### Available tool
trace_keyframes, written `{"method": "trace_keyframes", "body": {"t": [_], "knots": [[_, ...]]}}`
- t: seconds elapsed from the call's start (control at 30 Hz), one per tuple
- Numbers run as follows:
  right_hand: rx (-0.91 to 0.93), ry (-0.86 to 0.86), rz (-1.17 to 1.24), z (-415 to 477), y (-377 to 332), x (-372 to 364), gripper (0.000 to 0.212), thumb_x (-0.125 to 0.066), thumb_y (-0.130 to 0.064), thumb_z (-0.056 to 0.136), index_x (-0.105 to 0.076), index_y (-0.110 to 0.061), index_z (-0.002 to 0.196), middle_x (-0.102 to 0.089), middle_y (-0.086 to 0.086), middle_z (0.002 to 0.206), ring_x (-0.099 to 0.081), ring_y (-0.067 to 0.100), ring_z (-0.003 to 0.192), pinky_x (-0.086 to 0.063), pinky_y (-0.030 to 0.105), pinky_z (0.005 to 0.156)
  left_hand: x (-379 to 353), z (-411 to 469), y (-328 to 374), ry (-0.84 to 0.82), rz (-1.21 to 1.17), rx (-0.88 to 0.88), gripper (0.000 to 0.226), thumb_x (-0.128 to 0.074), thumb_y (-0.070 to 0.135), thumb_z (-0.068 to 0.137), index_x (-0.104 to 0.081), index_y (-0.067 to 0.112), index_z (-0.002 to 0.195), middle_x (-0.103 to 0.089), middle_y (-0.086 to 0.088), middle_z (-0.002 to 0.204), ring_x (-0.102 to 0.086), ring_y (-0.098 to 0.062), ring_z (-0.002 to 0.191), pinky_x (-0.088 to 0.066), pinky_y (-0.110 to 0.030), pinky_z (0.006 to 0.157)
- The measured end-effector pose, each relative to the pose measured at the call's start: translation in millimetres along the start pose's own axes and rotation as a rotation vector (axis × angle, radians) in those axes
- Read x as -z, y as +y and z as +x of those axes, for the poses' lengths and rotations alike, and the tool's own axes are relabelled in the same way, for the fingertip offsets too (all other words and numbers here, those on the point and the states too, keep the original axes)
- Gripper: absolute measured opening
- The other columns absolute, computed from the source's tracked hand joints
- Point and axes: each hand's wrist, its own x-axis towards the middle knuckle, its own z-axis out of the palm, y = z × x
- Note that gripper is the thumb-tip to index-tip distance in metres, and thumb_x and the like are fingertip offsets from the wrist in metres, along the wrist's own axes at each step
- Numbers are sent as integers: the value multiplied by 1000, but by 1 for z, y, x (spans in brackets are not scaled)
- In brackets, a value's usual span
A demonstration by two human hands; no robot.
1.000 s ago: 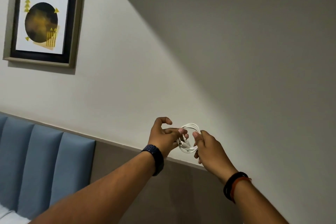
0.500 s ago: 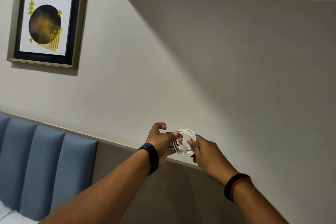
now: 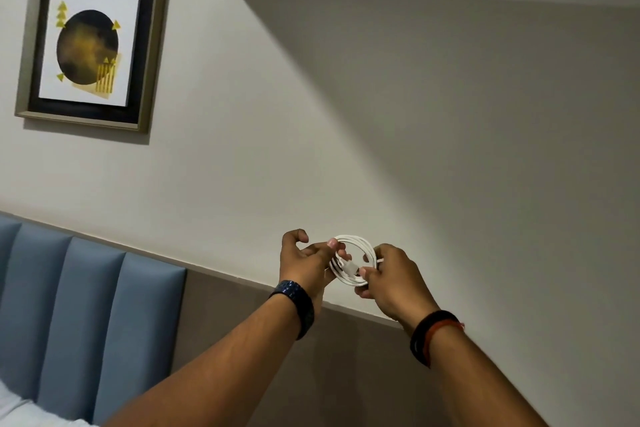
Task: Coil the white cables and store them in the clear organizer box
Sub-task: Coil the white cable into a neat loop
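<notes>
Plenty of open air all around both hands (image 3: 304, 263) up here. Only the wall (image 3: 381, 149) behind them, the headboard (image 3: 90, 305) low left, and a frame (image 3: 91, 48) well off upper left.

This looks like a bedroom in a home or a hotel. A soft blue padded headboard (image 3: 86, 315) with tall panels runs along the bottom of the wall, and a bit of white bedding (image 3: 14, 409) peeks out at the lower left corner, just below it. Up on the plain pale wall (image 3: 277, 149) hangs a framed picture (image 3: 91, 48) with a dark circle and small gold shapes, and a brown panel (image 3: 242, 315) with a thin ledge on top sits right beside the headboard.
</notes>
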Motion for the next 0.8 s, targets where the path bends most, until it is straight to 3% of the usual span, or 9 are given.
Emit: {"method": "trace_keyframes", "body": {"t": [0.1,0.17,0.27,0.4,0.53,0.63,0.8], "knots": [[-77,-18,215,1,-1,1,5,-58,-2,88,-63,-3,86,-70,16,91,-71,26,74,-60,39,76,1,-2,1,-41,-22,8,29,-56,-5,88,-37,17,92,-65,-13,73,-67,-20,61,-57,-31,57],[-116,-40,384,1,-2,4,13,-58,5,87,-64,-3,79,-69,17,86,-68,24,71,-60,34,71,2,-1,3,-45,3,19,24,-56,-2,89,-39,15,90,-65,-12,72,-66,-19,63,-56,-31,57],[-137,-102,551,-2,1,9,11,-60,4,86,-67,-4,85,-71,11,80,-66,18,71,-56,26,65,6,1,5,-79,57,99,16,-52,1,92,-44,13,86,-62,-12,77,-62,-22,70,-54,-34,61],[-127,-223,611,-6,8,12,10,-67,-4,84,-71,-5,93,-77,8,84,-71,13,74,-55,29,72,14,2,7,-150,56,262,15,-47,5,94,-47,14,82,-57,-8,75,-56,-26,73,-48,-35,63],[-140,-280,658,-8,14,11,13,-71,-6,80,-72,-6,94,-77,11,89,-72,15,77,-57,28,68,16,1,6,-229,147,305,11,-59,14,88,-49,15,84,-56,-8,76,-56,-25,69,-45,-35,62],[-160,-287,709,-7,18,13,16,-73,-8,77,-73,-6,94,-76,12,91,-72,17,80,-58,27,65,19,1,7,-242,239,267,26,-63,-3,82,-46,14,92,-61,-16,88,-59,-29,76,-50,-38,66],[-201,-238,746,-6,24,16,12,-72,-6,78,-74,-5,90,-77,12,88,-73,16,75,-58,25,60,25,1,11,-221,495,213,29,-59,-17,73,-54,7,88,-67,-16,82,-65,-27,64,-51,-29,51]]}}
